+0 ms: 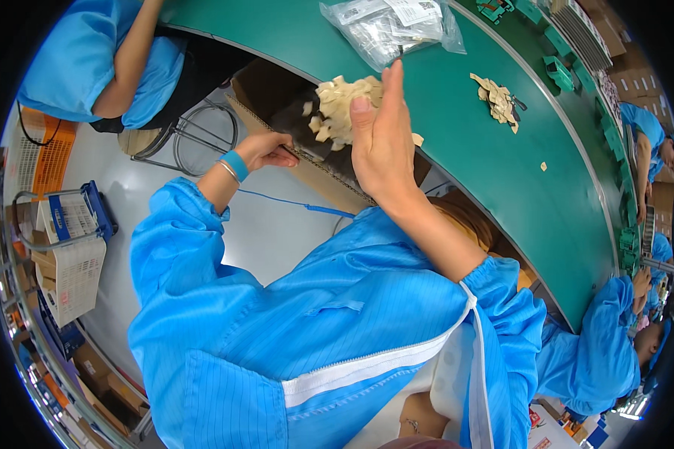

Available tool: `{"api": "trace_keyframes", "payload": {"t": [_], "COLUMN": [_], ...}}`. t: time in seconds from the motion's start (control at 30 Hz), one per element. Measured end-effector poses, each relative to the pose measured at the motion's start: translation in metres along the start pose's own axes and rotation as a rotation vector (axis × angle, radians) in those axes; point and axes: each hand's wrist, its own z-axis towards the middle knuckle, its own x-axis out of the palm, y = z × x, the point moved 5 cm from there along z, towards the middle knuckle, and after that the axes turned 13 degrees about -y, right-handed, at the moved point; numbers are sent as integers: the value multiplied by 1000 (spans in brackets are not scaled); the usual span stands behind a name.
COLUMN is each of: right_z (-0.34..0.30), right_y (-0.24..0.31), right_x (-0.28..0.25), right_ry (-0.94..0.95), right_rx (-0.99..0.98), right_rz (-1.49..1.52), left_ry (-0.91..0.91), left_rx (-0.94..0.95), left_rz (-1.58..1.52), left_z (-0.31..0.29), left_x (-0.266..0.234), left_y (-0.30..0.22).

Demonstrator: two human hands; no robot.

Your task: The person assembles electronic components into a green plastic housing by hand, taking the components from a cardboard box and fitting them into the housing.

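Right hand flat, fingers straight and open, just beside blurred, chip-like cream pieces at the smooth green table's edge, above the open cardboard box. Left hand clamped on the box's corrugated rim. Crinkly clear plastic bag beyond.

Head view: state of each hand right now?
Left hand: closed, holding the box rim.
Right hand: open, fingers extended, beside the cream pieces.
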Motion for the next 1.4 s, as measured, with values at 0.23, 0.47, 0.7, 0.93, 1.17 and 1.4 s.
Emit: {"api": "trace_keyframes", "payload": {"t": [0.23, 0.47, 0.7, 0.93, 1.17, 1.4], "right_z": [-2, -11, -2, 9, 0, 21], "right_y": [6, -13, 2, 7, 11, -99], "right_x": [-1, -64, -38, 2, -25, -248], "right_ry": [74, 12, 77, 415, 371, -329], "right_rx": [31, -76, 38, -492, -392, 267], "right_rz": [377, 134, 576, -168, 94, -349], "left_ry": [-9, 1, -30, -8, -28, -59], "left_rx": [8, 9, -6, 35, 52, 11], "left_rz": [24, 21, 20, 5, -10, 8], "left_z": [-3, -4, -2, 0, 6, -8], "left_x": [2, 0, -1, -2, 1, -4], "left_y": [-2, 1, 3, 4, -1, -1]}}
